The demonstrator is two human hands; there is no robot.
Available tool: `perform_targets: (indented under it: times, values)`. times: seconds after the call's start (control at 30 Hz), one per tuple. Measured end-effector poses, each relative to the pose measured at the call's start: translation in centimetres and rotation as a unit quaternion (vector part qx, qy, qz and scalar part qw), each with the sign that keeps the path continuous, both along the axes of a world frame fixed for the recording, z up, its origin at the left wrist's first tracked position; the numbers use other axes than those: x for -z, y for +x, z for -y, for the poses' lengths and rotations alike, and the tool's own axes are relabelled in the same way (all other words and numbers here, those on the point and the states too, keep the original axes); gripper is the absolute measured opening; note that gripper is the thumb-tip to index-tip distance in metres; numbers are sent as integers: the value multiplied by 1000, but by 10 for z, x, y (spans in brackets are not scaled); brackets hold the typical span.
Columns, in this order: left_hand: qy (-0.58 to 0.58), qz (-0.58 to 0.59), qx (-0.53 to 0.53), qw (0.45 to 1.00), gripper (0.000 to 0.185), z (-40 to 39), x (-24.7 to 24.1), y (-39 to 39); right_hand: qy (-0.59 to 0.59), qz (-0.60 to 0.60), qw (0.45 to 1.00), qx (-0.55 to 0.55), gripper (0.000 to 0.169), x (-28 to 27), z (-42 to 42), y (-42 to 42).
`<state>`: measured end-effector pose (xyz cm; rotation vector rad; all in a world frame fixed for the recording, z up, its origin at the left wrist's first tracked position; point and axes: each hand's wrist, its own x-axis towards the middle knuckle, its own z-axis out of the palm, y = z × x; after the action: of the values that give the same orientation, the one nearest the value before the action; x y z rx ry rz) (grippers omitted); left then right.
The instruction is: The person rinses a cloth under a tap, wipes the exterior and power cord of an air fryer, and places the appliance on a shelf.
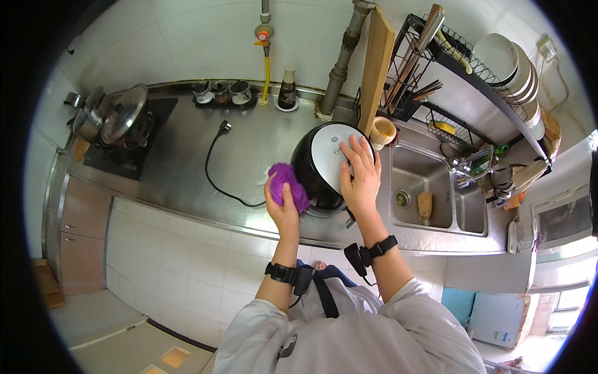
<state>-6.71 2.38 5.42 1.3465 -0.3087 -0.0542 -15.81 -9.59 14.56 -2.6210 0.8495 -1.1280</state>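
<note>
A black rice cooker point(306, 173) with a pale lid stands on the steel countertop point(252, 135), slightly tilted in view. My left hand point(283, 205) grips a bunched purple cloth point(286, 184) against the cooker's left side. My right hand point(360, 175) rests spread on the lid, fingers apart, near its small round marks. The cooker's power cord point(210, 173) curves over the counter to the left, its plug point(225, 125) lying loose towards the wall. The cooker's front is partly hidden by my hands.
At the right are a double sink point(422, 177) with a sponge point(424, 205) and a dish rack point(467, 65). Behind stand a wooden board point(376, 65), a metal pipe point(340, 70), a bottle point(288, 89) and seasoning jars point(222, 93). Pots point(124, 114) sit on the stove at left.
</note>
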Motion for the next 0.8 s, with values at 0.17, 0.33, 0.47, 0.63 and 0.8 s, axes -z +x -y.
perform_targets:
  times: [0.17, 0.33, 0.47, 0.63, 0.8]
  values:
    - [157, 388, 42, 907, 43, 21, -101, -2, 2, 15, 1000, -12, 39, 2, 6, -1]
    - [292, 448, 72, 842, 35, 67, -134, 31, 11, 35, 999, -22, 40, 2, 4, 1]
    - [336, 453, 97, 820, 36, 83, -146, 47, 19, 41, 999, -23, 39, 3, 5, 2]
    - [267, 484, 87, 829, 38, 26, -121, 6, 28, 40, 998, -26, 38, 4, 8, -3]
    - [70, 217, 95, 969, 32, 31, -95, 27, 22, 44, 999, -22, 35, 3, 7, 0]
